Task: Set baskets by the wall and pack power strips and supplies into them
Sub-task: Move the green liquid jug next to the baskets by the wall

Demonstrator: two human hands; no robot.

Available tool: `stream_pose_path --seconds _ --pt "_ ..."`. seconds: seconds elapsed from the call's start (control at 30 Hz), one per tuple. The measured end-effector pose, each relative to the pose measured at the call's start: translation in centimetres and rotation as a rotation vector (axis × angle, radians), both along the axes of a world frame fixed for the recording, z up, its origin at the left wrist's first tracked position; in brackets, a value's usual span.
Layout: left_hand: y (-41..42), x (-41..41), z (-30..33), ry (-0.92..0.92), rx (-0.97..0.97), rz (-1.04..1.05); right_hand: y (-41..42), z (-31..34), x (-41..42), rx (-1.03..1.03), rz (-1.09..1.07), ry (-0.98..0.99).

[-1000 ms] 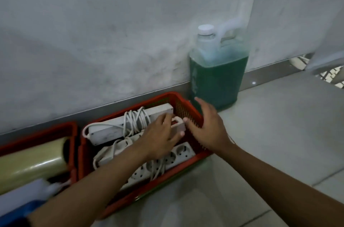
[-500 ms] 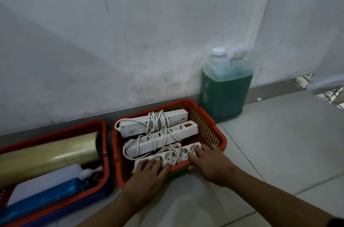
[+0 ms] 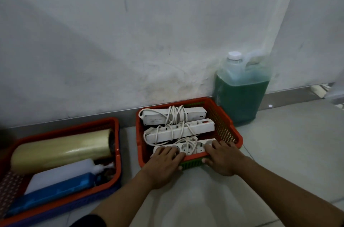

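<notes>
Red plastic basket [image 3: 226, 130], mesh-walled, set on pale floor tiles with its far rim close against the grey skirting of a scuffed white wall [image 3: 130, 50]; nested in a green basket [image 3: 192, 164] of which only a strip shows at the near edge. Inside, 3 white power strips lying side by side, each wound in its own cord: back strip [image 3: 158, 117], middle strip [image 3: 201, 126], front strip [image 3: 193, 147] with round sockets facing up. Left hand [image 3: 163, 161] draped over the near rim, fingers [image 3: 168, 152] loosely bent and resting on the front strip's left end. Right hand [image 3: 225, 158] likewise over the rim, fingers spread and lightly curled on the strip's right end, thumb against the green edge below; unclear whether gripping the rim or merely pressing down. To the left, well apart, a second red basket [image 3: 117, 145] holding a roll of clear wrap [image 3: 61, 148], a white bottle [image 3: 63, 172] and a blue pack [image 3: 55, 191]. To the right, just beside the first basket, a jug [image 3: 240, 96] of green liquid. Handling, as a judgement: strips rigid, light, hard-shelled, not fragile; cords springy, likely to unwind or snag on the mesh. Basket probably light yet flexible, best taken by both short rims, or pushed from the near rim, and kept level.
</notes>
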State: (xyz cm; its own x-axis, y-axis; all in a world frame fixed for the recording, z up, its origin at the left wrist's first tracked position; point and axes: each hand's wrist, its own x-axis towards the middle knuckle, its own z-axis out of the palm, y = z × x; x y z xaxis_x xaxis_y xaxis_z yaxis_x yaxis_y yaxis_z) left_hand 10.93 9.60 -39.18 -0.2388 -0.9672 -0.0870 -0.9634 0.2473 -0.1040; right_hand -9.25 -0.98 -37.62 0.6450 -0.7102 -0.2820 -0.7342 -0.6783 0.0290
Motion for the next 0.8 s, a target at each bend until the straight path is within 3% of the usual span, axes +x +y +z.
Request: stream_pose_path --seconds 0.1,0.23,0.3,0.37,0.43,0.5,0.57,0.6,0.7,0.73,0.8 --pt "2.2 2.3 1.0 0.043 -0.093 0.055 2.6 1.1 2.9 0.014 -0.047 -0.230" --pt "8.8 8.6 2.3 0.009 -0.200 0.212 8.8 2.4 9.4 -0.100 0.316 -0.461" --pt "13.2 11.6 2.7 0.025 -0.231 0.350 11.6 2.5 12.8 -0.057 0.473 -0.482" --pt "17.9 14.4 1.9 -0.077 -0.308 0.500 13.7 1.9 15.8 -0.032 0.573 -0.429" --pt "21.8 15.4 1.1 -0.062 -0.337 0.779 15.1 1.0 18.0 -0.081 0.626 -0.323" --pt "24.1 15.6 0.5 0.242 -0.374 1.284 15.6 0.1 19.5 -0.155 0.642 -0.283" --pt "25.3 15.7 0.2 0.605 -0.274 1.763 15.7 0.3 20.1 -0.247 0.635 -0.259" --pt "25.4 16.0 0.1 0.836 -0.290 1.813 15.6 0.4 20.3 -0.260 0.629 -0.254" --pt "24.1 16.6 0.9 1.563 -0.541 1.554 15.5 0.3 20.6 -0.269 0.611 -0.228" --pt "23.5 16.6 1.3 1.714 -0.608 1.497 15.6 0.4 20.5 -0.284 0.610 -0.252" --pt "22.6 16.3 2.0 1.832 -0.658 1.395 15.6 0.5 20.3 -0.325 0.650 -0.246"
